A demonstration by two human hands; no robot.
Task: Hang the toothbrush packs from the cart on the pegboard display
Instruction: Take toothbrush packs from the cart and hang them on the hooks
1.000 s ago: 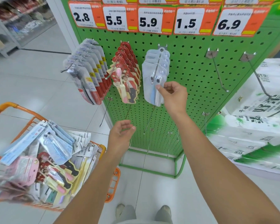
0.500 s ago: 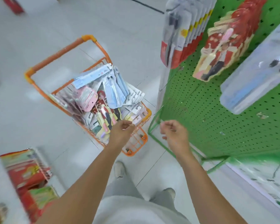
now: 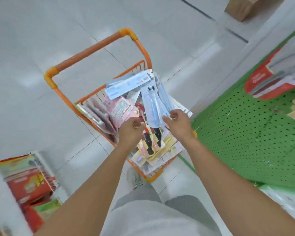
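A pale blue toothbrush pack [image 3: 153,106] lies atop the heap in the orange cart [image 3: 99,46]. The right hand [image 3: 178,125] pinches its lower edge. The left hand [image 3: 129,132] hovers, fingers curled, over the neighbouring packs; its grip is unclear. The green pegboard [image 3: 245,133] stands right.

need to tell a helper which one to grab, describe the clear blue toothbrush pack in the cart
Start at the orange cart beside the green pegboard. On top of its pile, between both hands, lies the clear blue toothbrush pack. Unlike the pink and cartoon-printed packs around it, it is see-through, showing a blue brush.
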